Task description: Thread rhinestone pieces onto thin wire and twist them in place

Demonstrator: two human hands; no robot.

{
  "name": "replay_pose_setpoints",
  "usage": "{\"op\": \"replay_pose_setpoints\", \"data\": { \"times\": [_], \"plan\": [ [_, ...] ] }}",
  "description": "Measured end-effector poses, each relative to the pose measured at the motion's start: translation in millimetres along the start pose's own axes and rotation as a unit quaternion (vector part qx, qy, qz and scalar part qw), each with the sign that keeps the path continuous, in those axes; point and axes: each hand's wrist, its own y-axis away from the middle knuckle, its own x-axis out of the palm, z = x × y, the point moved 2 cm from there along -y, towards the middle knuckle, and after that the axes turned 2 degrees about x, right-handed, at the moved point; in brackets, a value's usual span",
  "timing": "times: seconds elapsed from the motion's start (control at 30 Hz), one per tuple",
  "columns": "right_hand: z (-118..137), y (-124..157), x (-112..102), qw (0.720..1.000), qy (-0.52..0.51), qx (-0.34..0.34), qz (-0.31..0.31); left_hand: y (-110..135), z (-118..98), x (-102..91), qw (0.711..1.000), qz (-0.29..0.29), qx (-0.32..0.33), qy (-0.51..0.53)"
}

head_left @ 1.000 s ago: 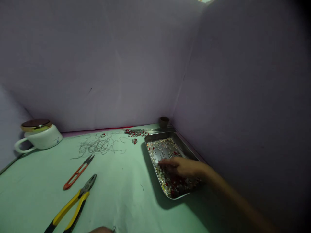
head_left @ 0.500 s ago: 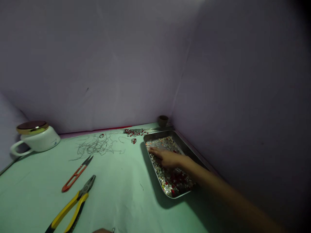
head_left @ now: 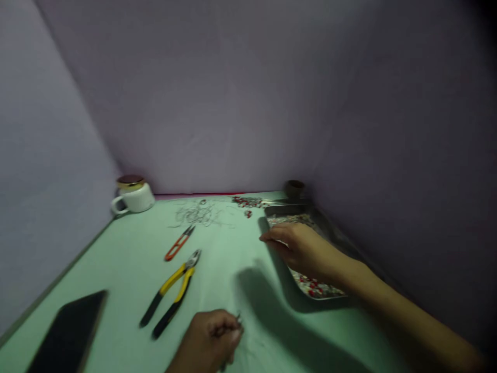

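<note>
My left hand (head_left: 213, 339) is at the front of the table, fingers closed on a small, thin, shiny piece that looks like wire (head_left: 238, 317); most of it is hidden. Above the left rim of the metal tray (head_left: 289, 282) hovers my right hand (head_left: 301, 247), thumb and fingers pinched together. Anything between those fingertips is too small to make out. Many small clear and red beads (head_left: 316, 286) lie in the tray, partly covered by my right forearm.
Yellow-black pliers (head_left: 173, 295) and orange thread snips (head_left: 179, 243) lie left of centre. Behind them are tangled wire (head_left: 198, 213) and red-and-clear beaded pieces (head_left: 248, 202). A lidded white mug (head_left: 135, 198), a dark phone-like slab (head_left: 70, 331) and a small dark pot (head_left: 294, 189) stand around.
My right hand has risen out of the beads and moved over the tray's left rim, fingers now pinched. My left hand has come further into view, and the camera has turned left.
</note>
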Motion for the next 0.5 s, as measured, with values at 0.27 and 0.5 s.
{"op": "replay_pose_setpoints", "data": {
  "times": [0.27,0.5],
  "plan": [
    [164,-71,77,0.897,0.025,-0.430,0.097,4,-3,-8.4,0.997,-0.034,0.063,-0.027],
    [241,-115,152,0.803,0.105,-0.566,0.155,6,10,-11.9,0.993,0.087,0.083,0.004]
  ]
}}
